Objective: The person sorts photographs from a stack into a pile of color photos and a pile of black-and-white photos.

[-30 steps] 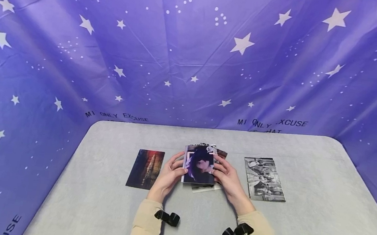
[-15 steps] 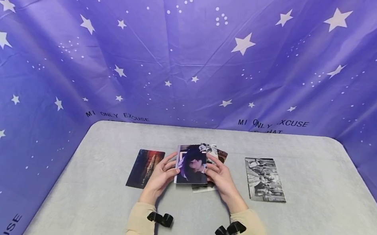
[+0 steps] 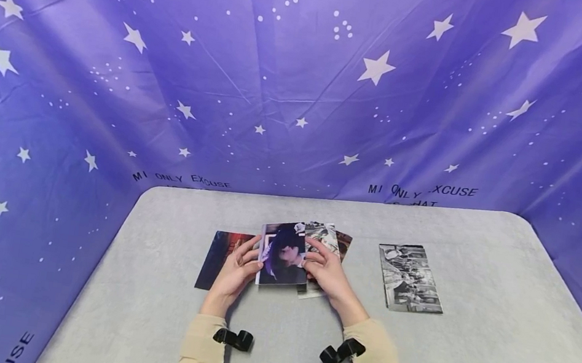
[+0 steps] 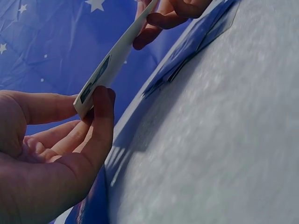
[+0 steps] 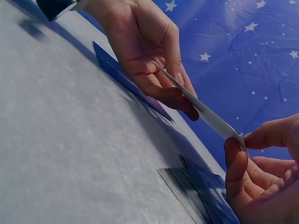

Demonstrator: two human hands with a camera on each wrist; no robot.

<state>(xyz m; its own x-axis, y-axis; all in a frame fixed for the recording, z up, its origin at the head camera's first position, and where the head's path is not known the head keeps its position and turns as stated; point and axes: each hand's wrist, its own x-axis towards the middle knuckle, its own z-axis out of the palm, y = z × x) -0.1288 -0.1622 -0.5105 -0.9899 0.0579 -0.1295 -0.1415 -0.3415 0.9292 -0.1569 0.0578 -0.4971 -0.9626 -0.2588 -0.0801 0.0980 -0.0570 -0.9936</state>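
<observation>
Nearest the camera, two cream sleeves (image 3: 200, 349) run up to the hands, each wrist carrying a small black camera mount (image 3: 233, 339). The left hand (image 3: 234, 269) pinches the left edge of a portrait photo (image 3: 284, 255) between thumb and fingertips; the right hand (image 3: 325, 270) pinches its right edge the same way. The photo is held between the two grips, lifted clear of the grey table (image 3: 467, 355), picture side up. Its long axis runs away from the person, its top edge pointing toward the far side with a slight lean to the left. Under the right hand and just beyond it lies a small stack of photos (image 3: 329, 239), fanned unevenly on the table. Beneath the left hand, partly covered by it, lies a dark reddish photo (image 3: 219, 252). Well to the right of the grip a black-and-white photo (image 3: 410, 277) lies flat. Farthest off, a purple star-printed cloth (image 3: 306, 72) stands around the table.
</observation>
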